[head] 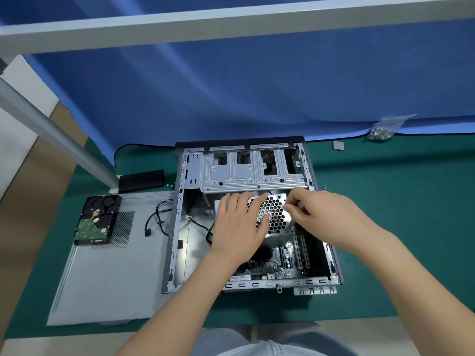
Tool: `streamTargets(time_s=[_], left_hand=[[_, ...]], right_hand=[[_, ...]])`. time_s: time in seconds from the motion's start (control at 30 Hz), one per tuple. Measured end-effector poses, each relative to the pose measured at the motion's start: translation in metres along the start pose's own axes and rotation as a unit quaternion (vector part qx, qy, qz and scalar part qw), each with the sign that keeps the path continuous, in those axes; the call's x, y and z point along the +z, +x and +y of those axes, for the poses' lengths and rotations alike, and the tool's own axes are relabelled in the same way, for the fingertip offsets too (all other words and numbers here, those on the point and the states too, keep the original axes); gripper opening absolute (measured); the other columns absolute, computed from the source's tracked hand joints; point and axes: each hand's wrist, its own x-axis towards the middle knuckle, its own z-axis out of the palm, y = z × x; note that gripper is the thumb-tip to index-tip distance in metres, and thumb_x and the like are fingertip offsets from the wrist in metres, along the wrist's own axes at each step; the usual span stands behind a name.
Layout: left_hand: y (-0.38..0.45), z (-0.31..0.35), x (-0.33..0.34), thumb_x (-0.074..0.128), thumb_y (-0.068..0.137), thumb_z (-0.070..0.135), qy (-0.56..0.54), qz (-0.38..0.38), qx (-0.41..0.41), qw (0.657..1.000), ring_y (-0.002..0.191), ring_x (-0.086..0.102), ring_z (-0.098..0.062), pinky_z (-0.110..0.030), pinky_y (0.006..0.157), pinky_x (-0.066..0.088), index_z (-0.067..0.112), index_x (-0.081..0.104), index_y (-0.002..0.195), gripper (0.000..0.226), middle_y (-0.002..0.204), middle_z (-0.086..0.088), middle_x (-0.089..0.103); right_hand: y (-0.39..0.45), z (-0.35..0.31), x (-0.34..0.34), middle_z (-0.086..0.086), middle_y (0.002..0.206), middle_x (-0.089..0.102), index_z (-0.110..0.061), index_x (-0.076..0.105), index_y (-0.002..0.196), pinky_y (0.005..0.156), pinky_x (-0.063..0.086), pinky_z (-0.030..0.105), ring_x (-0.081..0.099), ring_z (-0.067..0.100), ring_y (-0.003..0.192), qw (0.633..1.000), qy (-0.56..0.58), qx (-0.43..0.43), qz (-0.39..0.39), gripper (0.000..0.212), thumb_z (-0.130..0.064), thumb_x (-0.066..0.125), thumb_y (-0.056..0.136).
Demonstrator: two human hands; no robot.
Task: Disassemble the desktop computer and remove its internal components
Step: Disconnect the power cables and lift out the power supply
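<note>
1. The case [180, 227] lies open on its side at the middle of the frame, on the green mat of the bench [398, 214]. Inside it, at centre, sits the power supply [276, 214], a metal box with a honeycomb grille.
2. The left hand [241, 222] lies flat on the grille with its fingers spread, holding nothing. The right hand [316, 214] has its fingertips drawn together at the box's right edge, seemingly pinching something small and pale; what it is I cannot tell.
3. Handling, as a judgement: the power supply is a stiff steel box, probably heavy for its size, with smooth sides. It is best taken by its two opposite side walls, not by the grille.
4. A black cable [198, 224] runs from the left of the box and may still tie it down.
5. The motherboard [277, 263] below the box is fragile; its upright slots stand close to the box's lower edge.
6. Edges: the case rails on the left and right and the drive cage [244, 170] above hem the box in, and sheet-metal rims may be sharp. The only free way out looks to be straight up.
7. Open room: bare mat to the right of the case. At left, the side panel [110, 265] carries a hard drive [97, 219]; a screw bag [383, 129] lies at upper right.
</note>
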Motion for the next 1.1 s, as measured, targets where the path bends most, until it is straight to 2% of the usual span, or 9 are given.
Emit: streamTargets(time_s=[0.13, 0.23, 0.33, 0.43, 0.53, 0.7, 0.9, 1.0, 1.1], left_hand=[[0.0, 0.0, -0.001, 0.028, 0.097, 0.047, -0.035, 0.003, 0.0, 0.999, 0.128, 0.037, -0.017, -0.04, 0.115, 0.018, 0.028, 0.039, 0.14, 0.048, 0.135, 0.003, 0.045], [0.0, -0.003, -0.002, 0.043, 0.093, 0.043, -0.144, -0.001, 0.039, 0.989, 0.137, 0.025, -0.011, -0.036, 0.117, 0.018, 0.028, 0.043, 0.137, 0.046, 0.144, 0.009, 0.036], [0.0, 0.002, -0.001, 0.044, 0.088, 0.045, -0.169, -0.043, 0.14, 0.975, 0.143, 0.016, -0.008, -0.032, 0.119, 0.011, 0.022, 0.05, 0.132, 0.05, 0.148, 0.012, 0.035], [0.002, 0.01, 0.004, 0.055, 0.09, 0.044, -0.186, -0.047, 0.177, 0.965, 0.14, 0.028, -0.009, -0.035, 0.118, 0.019, 0.016, 0.06, 0.127, 0.046, 0.14, 0.007, 0.048], [0.002, 0.013, 0.007, 0.063, 0.088, 0.041, -0.228, -0.02, 0.153, 0.961, 0.132, 0.04, -0.006, -0.03, 0.118, 0.021, 0.023, 0.063, 0.123, 0.039, 0.132, 0.012, 0.056], [0.001, 0.012, 0.008, 0.066, 0.086, 0.04, -0.267, -0.019, 0.119, 0.956, 0.132, 0.037, 0.0, -0.015, 0.116, 0.011, 0.023, 0.066, 0.12, 0.038, 0.131, 0.014, 0.057], [0.003, 0.011, 0.006, 0.069, 0.084, 0.039, -0.315, -0.031, 0.09, 0.944, 0.133, 0.033, 0.006, -0.023, 0.116, 0.019, 0.026, 0.07, 0.114, 0.032, 0.126, 0.019, 0.059], [0.001, 0.012, 0.006, 0.069, 0.083, 0.04, -0.315, -0.028, 0.08, 0.945, 0.13, 0.028, 0.014, -0.016, 0.112, 0.021, 0.028, 0.07, 0.111, 0.03, 0.126, 0.022, 0.057], [0.001, 0.013, 0.005, 0.07, 0.083, 0.037, -0.319, -0.016, 0.084, 0.944, 0.128, 0.037, 0.009, -0.024, 0.111, 0.031, 0.024, 0.072, 0.107, 0.028, 0.12, 0.018, 0.061]], right_hand=[[-0.002, 0.004, -0.006, -0.012, 0.066, 0.053, -0.042, 0.04, 0.105, 0.056, 0.042, 0.026, 0.051, 0.002, 0.063, 0.999, 0.025, -0.022, -0.039, 0.016, -0.033, 0.041, 0.092], [-0.002, 0.005, -0.007, -0.014, 0.069, 0.056, -0.04, 0.044, 0.099, 0.057, 0.041, 0.026, 0.054, 0.005, 0.068, 0.998, 0.016, -0.035, -0.04, 0.007, -0.04, 0.041, 0.092], [0.0, 0.005, -0.004, -0.012, 0.068, 0.056, -0.033, 0.042, 0.087, 0.058, 0.043, 0.03, 0.056, 0.015, 0.068, 0.999, -0.03, -0.042, -0.008, 0.026, -0.053, 0.03, 0.096], [0.002, 0.005, -0.004, -0.013, 0.068, 0.056, -0.037, 0.043, 0.1, 0.058, 0.043, 0.029, 0.055, 0.013, 0.068, 0.998, -0.021, -0.053, -0.005, 0.011, -0.045, 0.036, 0.096], [0.002, 0.005, -0.005, -0.016, 0.073, 0.056, -0.04, 0.045, 0.103, 0.057, 0.042, 0.025, 0.055, 0.007, 0.072, 0.998, 0.009, -0.059, -0.026, 0.012, -0.038, 0.043, 0.091], [0.005, 0.005, -0.002, -0.014, 0.065, 0.053, -0.035, 0.044, 0.089, 0.052, 0.035, 0.028, 0.05, 0.012, 0.063, 0.998, -0.022, -0.056, 0.005, 0.018, -0.047, 0.033, 0.096], [0.004, 0.007, -0.002, -0.016, 0.062, 0.049, -0.044, 0.037, 0.109, 0.049, 0.029, 0.022, 0.046, -0.001, 0.058, 0.997, 0.017, -0.07, -0.01, 0.02, -0.037, 0.04, 0.09], [0.005, 0.007, -0.002, -0.014, 0.068, 0.057, -0.042, 0.037, 0.109, 0.055, 0.038, 0.028, 0.051, 0.008, 0.062, 0.998, -0.008, -0.066, 0.008, 0.017, -0.047, 0.029, 0.095], [0.007, 0.008, -0.001, -0.011, 0.068, 0.058, -0.043, 0.035, 0.111, 0.054, 0.036, 0.028, 0.051, 0.011, 0.063, 0.998, -0.005, -0.067, -0.002, 0.015, -0.042, 0.033, 0.096]])
